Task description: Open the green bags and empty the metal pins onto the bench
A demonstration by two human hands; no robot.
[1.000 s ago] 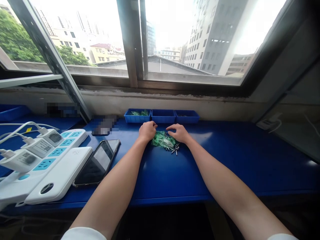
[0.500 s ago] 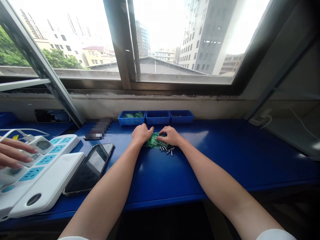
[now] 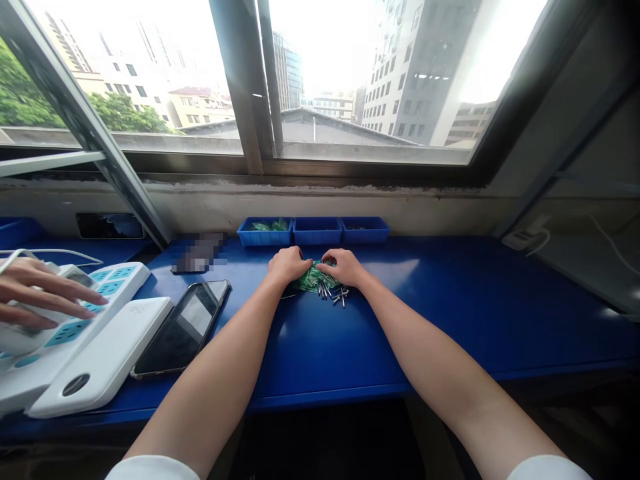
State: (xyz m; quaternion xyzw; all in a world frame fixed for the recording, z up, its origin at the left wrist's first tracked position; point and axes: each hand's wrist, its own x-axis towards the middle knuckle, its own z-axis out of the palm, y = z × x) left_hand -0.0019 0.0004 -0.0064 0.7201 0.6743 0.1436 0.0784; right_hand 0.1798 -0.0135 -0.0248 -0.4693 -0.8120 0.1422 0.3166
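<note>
On the blue table, crinkled green plastic (image 3: 306,280), like a small bag, lies between my two hands. Small silvery metal pins (image 3: 325,291) spill from its near right side. My left hand (image 3: 289,265) is closed at the green plastic's left edge, with the thumb pointing right and the other fingers mostly hidden. Across from it my right hand (image 3: 344,268) bends thumb and forefinger together at the upper right edge. What sits between those fingertips is too small to make out.
Three blue bins (image 3: 317,231) stand against the wall; the left one holds green plastic. At left lie a phone (image 3: 183,330), a white power bank (image 3: 103,360) and a power strip (image 3: 120,273). Another person's hand (image 3: 45,293) is over the strip. A window frame rises behind.
My hands have drawn slightly closer together over the green plastic, and my right thumb and forefinger have closed. The other person's hand has moved right across the power strip.
</note>
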